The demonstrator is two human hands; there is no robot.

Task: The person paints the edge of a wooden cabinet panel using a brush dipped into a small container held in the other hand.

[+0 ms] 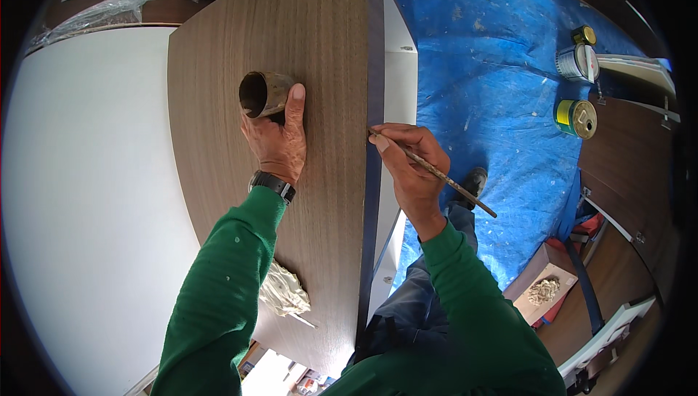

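Slim brush (452, 182) — pinched in right fingers (409, 134), jutting out rightward.

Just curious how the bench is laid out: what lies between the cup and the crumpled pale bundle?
In the head view, the left hand, black wristwatch and green sleeve lie between the cup and the bundle, over the wood-grain panel.

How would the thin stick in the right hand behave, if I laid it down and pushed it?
The thin stick is probably stiff: it runs straight beyond the right hand. Being so slim, it is likely light. Its narrow, straight shaft might roll.
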